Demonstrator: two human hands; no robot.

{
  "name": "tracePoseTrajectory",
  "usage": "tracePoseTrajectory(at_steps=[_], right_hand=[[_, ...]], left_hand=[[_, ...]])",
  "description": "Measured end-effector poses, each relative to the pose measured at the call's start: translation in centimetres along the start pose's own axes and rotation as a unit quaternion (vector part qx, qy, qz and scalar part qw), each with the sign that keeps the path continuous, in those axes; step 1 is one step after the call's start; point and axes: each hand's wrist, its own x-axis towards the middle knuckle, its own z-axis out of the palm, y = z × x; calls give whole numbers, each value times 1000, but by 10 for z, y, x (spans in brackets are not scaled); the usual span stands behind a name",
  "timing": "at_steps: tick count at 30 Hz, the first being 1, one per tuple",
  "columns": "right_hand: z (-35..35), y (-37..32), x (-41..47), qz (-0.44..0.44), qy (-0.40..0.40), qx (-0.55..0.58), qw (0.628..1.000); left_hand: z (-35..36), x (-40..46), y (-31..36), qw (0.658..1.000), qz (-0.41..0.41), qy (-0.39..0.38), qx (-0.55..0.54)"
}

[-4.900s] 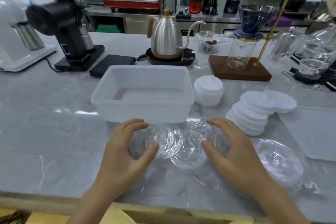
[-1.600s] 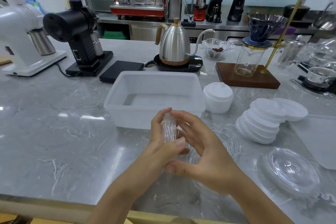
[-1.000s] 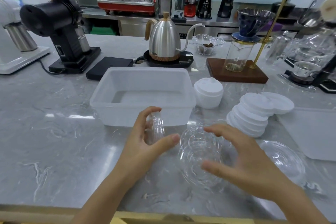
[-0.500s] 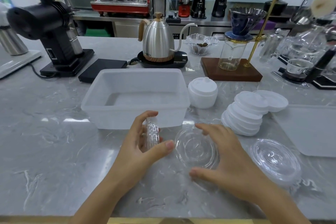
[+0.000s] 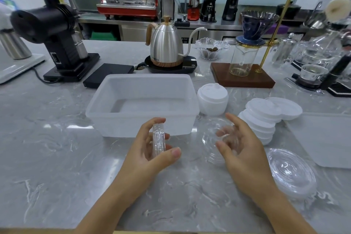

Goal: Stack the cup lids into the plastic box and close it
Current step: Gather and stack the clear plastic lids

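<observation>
An empty translucent plastic box (image 5: 117,119) stands open in the middle of the counter. In front of it my left hand (image 5: 150,156) grips a small stack of clear cup lids (image 5: 158,139), held on edge between thumb and fingers. My right hand (image 5: 241,150) holds another clear lid (image 5: 210,138) tilted up off the counter, fingers curled around its rim. More clear lids (image 5: 290,171) lie stacked at the right. A leaning pile of white flat lids (image 5: 262,116) and a stack of white sip lids (image 5: 212,99) sit right of the box. The box's lid (image 5: 326,138) lies at far right.
Behind the box stand a steel gooseneck kettle (image 5: 166,45), a black scale (image 5: 108,74), a black grinder (image 5: 57,40), and a pour-over stand on a wooden base (image 5: 243,78). Glassware (image 5: 311,57) crowds the far right. Grey marble counter (image 5: 47,157) stretches left and toward me.
My right hand has lifted the clear lid off the counter and tilted it upright. My left hand keeps the stack on edge in about the same place.
</observation>
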Motion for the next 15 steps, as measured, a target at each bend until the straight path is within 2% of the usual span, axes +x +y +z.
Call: tracePoseTrajectory(at_steps=[3,8,15], right_hand=[[0,-3,0,19,19,90,996],[9,-19,-6,2,15,180,984],[29,-35,-17,-5,5,229,973]], left_hand=[[-1,1,-3,1000,4,2,4],[-2,1,-8,1000,6,2,2],[-3,3,-14,998,-2,-16,-60]])
